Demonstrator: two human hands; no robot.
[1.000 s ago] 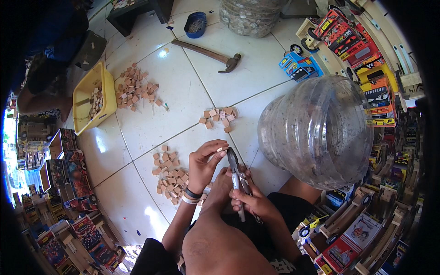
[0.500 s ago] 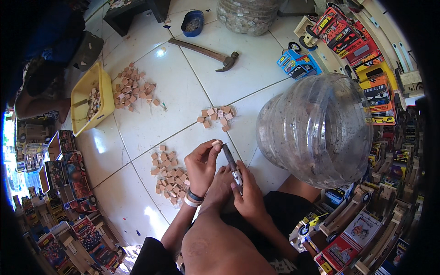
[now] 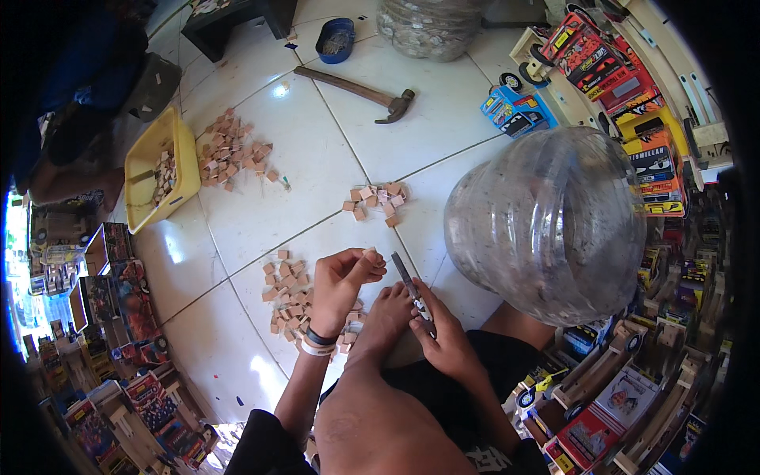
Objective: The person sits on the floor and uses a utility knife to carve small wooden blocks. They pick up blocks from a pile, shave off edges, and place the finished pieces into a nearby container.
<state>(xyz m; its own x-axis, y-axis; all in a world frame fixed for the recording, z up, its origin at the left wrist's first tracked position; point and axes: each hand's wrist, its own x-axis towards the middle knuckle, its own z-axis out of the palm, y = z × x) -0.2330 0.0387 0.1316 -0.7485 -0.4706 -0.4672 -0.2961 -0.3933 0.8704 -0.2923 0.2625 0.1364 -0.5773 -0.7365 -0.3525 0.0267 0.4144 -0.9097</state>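
My left hand [image 3: 340, 286] is closed, thumb against fingertips, above a pile of small wooden blocks [image 3: 290, 305]. What it pinches, if anything, is too small to make out. In my right hand [image 3: 445, 336] I grip a slim dark tool [image 3: 404, 275] with a black-and-white handle, which looks like a cutter knife. Its tip points up and away, slightly apart from my left fingertips. My bare foot [image 3: 389, 313] rests on the floor between the two hands. Just beyond them lies a smaller cluster of wooden blocks [image 3: 380, 199].
A big clear plastic container [image 3: 546, 226] stands to the right. A hammer [image 3: 360, 93], a blue dish of nails [image 3: 336, 41] and a yellow tub [image 3: 162, 170] beside more blocks [image 3: 231, 150] lie farther off. Toy trucks [image 3: 606, 412] crowd both sides. Another person sits at far left.
My left hand has drawn slightly left and down, away from the tool. The right hand has lowered to the right with the tool, opening a gap between its tip and my left fingers.
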